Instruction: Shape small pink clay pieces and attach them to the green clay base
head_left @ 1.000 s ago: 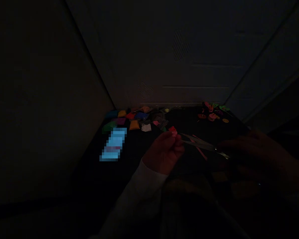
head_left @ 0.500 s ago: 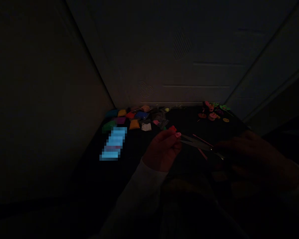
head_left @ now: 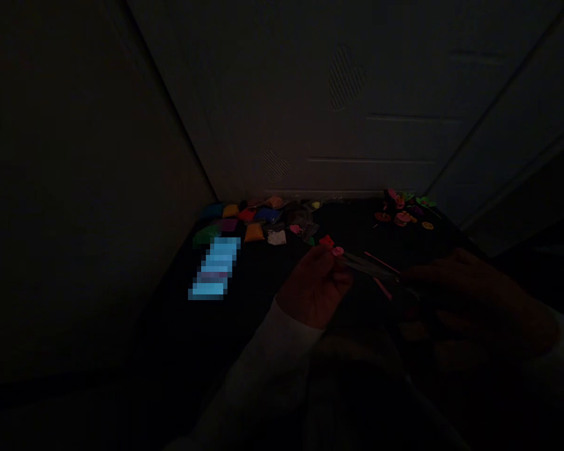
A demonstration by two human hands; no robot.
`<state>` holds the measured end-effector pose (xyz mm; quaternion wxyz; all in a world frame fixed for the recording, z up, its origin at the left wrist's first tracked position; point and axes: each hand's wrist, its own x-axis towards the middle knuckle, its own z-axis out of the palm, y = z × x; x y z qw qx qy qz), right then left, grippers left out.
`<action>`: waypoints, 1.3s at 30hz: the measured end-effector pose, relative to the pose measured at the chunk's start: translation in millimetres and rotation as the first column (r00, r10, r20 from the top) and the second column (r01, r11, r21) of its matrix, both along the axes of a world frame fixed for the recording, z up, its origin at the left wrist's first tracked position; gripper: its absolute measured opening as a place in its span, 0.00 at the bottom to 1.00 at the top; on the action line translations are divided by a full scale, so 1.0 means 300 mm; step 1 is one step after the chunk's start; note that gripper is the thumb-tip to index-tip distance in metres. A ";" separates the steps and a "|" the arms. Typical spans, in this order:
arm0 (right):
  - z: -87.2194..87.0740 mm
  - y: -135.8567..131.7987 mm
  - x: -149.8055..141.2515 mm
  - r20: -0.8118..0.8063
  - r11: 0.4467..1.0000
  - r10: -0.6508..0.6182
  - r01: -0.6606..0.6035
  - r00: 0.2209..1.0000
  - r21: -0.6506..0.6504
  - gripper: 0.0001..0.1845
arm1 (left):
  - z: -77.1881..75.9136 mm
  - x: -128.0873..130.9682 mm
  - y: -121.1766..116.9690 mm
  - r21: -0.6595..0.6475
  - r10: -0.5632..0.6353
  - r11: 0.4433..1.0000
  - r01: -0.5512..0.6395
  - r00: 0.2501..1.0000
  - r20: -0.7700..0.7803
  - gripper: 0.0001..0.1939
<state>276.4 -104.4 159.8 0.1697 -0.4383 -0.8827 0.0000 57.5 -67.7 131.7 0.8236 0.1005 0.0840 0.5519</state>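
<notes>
In dim light, my left hand (head_left: 313,287) pinches a small pink clay piece (head_left: 337,252) between its fingertips. My right hand (head_left: 484,297) is closed around the handles of a pair of scissors (head_left: 371,267). The blades point left and their tips reach the pink piece; they look nearly closed. Whether the tips touch the piece I cannot tell. Beneath the scissors, a thin pink strip (head_left: 381,262) and a shorter pink strip (head_left: 382,289) lie on the dark table. A red lump (head_left: 326,240) sits just behind my left fingertips.
Several bags of coloured clay, among them an orange bag (head_left: 254,233) and a white bag (head_left: 277,237), lie at the back left. A blurred-out lit screen (head_left: 216,268) is at left. Small clay figures (head_left: 402,218) stand at the back right. A pale panel (head_left: 282,113) rises behind.
The scissor blades have come closer together at the pink clay piece. My left hand has turned slightly, its lower fingers a little farther right.
</notes>
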 end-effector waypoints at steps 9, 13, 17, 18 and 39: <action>0.009 0.007 -0.003 -0.006 1.000 0.012 -0.012 1.000 -0.011 0.21 | -0.006 0.006 -0.003 0.016 -0.013 1.000 0.013 0.999 0.031 0.07; 0.007 0.009 -0.001 -0.006 0.999 0.048 -0.048 0.999 -0.010 0.21 | -0.007 0.008 -0.002 -0.018 -0.015 1.000 0.015 1.000 0.021 0.06; 0.010 0.012 -0.001 -0.001 0.999 0.029 -0.029 1.000 -0.018 0.21 | -0.008 0.012 -0.001 -0.015 -0.017 1.000 0.018 0.998 0.053 0.06; 0.011 0.013 -0.001 0.008 0.999 0.042 -0.041 0.999 -0.019 0.21 | -0.007 0.013 -0.001 -0.021 -0.017 1.000 0.018 0.998 0.060 0.06; 0.005 0.017 -0.006 0.045 0.999 0.037 -0.037 0.998 0.015 0.21 | -0.010 0.019 0.005 -0.031 -0.012 0.999 0.014 0.997 0.078 0.07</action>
